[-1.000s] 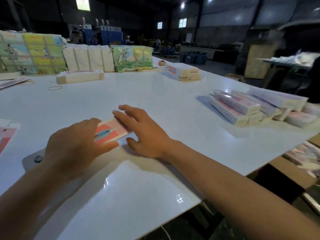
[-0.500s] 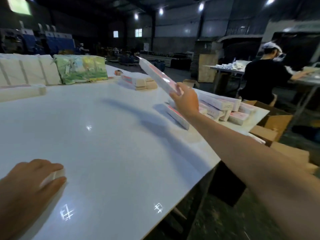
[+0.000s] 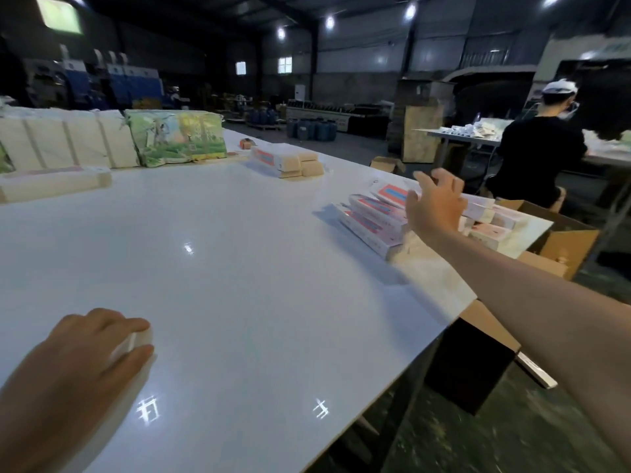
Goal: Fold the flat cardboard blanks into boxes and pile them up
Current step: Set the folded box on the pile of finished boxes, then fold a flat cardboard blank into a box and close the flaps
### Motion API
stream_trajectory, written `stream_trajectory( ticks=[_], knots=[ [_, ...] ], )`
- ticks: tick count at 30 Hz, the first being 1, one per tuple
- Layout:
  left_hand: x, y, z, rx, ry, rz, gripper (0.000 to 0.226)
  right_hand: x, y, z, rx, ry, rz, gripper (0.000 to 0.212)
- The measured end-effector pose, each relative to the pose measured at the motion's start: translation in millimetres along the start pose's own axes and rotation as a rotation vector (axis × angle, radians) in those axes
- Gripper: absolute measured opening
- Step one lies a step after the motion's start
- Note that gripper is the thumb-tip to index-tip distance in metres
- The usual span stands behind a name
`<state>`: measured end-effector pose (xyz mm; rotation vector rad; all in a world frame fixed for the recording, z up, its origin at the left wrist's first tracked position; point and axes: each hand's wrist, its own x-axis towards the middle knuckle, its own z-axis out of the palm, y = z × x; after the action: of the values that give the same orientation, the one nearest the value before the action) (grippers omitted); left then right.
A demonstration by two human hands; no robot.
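The right hand (image 3: pixel 433 206) is held with fingers spread and empty above the pile of folded boxes (image 3: pixel 372 216) at two o'clock on the white table (image 3: pixel 239 250), seemingly for stacking. At seven o'clock, a white blank (image 3: pixel 131 343) is pinched by the left hand (image 3: pixel 78 356), likely to be folded next.

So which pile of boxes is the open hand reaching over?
The right hand is over the pile of pink and white boxes at the table's right edge. The other small pile sits farther back, near the green picture bundle, with no hand close.
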<state>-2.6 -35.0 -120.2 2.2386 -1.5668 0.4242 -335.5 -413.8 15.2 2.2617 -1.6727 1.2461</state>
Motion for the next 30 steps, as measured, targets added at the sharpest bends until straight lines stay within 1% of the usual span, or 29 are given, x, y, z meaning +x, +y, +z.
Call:
stream_trajectory(
  ticks=[2, 4, 5, 7, 9, 11, 12, 14, 15, 18, 21, 23, 25, 27, 28, 30],
  knots=[
    [2.1, 45.8, -36.9, -0.011, -0.017, -0.053, 0.031, -8.7, -44.9, -2.6, 0.165, 0.021, -0.140, 0.034],
    [3.3, 71.8, -56.7, -0.028, -0.041, -0.094, 0.037, -29.7, -95.0, -3.0, 0.316, -0.036, -0.295, 0.029],
    [4.2, 77.7, -62.2, -0.064, -0.077, -0.147, 0.040, -44.2, -118.4, -2.2, 0.373, -0.087, -0.375, 0.028],
    [2.8, 83.0, -65.6, -0.108, -0.120, -0.241, 0.032, -80.2, -158.7, 2.4, 0.451, -0.231, -0.516, 0.026],
    [1.0, 81.3, -62.8, -0.108, -0.090, -0.248, 0.023, -119.7, -188.1, 10.1, 0.467, -0.404, -0.636, 0.025],
    [0.4, 79.8, -60.4, -0.089, -0.071, -0.241, 0.026, -155.9, -206.4, 19.0, 0.422, -0.527, -0.733, 0.025],
    [0.7, 79.1, -59.9, -0.076, -0.066, -0.242, 0.031, -170.9, -211.2, 23.6, 0.397, -0.579, -0.762, 0.025],
    [-0.6, 79.3, -59.1, -0.036, -0.057, -0.231, 0.040, -192.2, -214.0, 33.4, 0.349, -0.654, -0.813, 0.026],
    [-0.6, 78.9, -58.5, -0.017, -0.058, -0.227, 0.037, -197.5, -212.8, 36.8, 0.331, -0.667, -0.836, 0.026],
    [1.0, 78.4, -56.4, -0.032, -0.046, -0.231, 0.033, -199.0, -208.6, 41.5, 0.355, -0.648, -0.847, 0.025],
    [3.9, 80.0, -57.8, -0.059, -0.086, -0.243, 0.033, -196.3, -207.3, 41.1, 0.391, -0.628, -0.836, 0.024],
    [6.0, 77.1, -60.2, -0.124, -0.120, -0.260, 0.033, -196.7, -207.2, 40.2, 0.398, -0.618, -0.840, 0.023],
    [8.9, 68.4, -69.7, -0.239, -0.125, -0.326, 0.033, -196.5, -206.1, 39.3, 0.409, -0.622, -0.836, 0.022],
    [13.2, 49.5, -86.7, -0.298, -0.092, -0.450, 0.034, -196.1, -204.9, 39.4, 0.427, -0.625, -0.832, 0.021],
    [14.7, 35.1, -97.7, -0.284, -0.084, -0.526, 0.036, -196.0, -204.5, 39.5, 0.435, -0.625, -0.830, 0.020],
    [13.2, 0.3, -122.4, -0.125, -0.133, -0.675, 0.038, -195.6, -204.1, 39.5, 0.441, -0.630, -0.830, 0.020]
  ],
)
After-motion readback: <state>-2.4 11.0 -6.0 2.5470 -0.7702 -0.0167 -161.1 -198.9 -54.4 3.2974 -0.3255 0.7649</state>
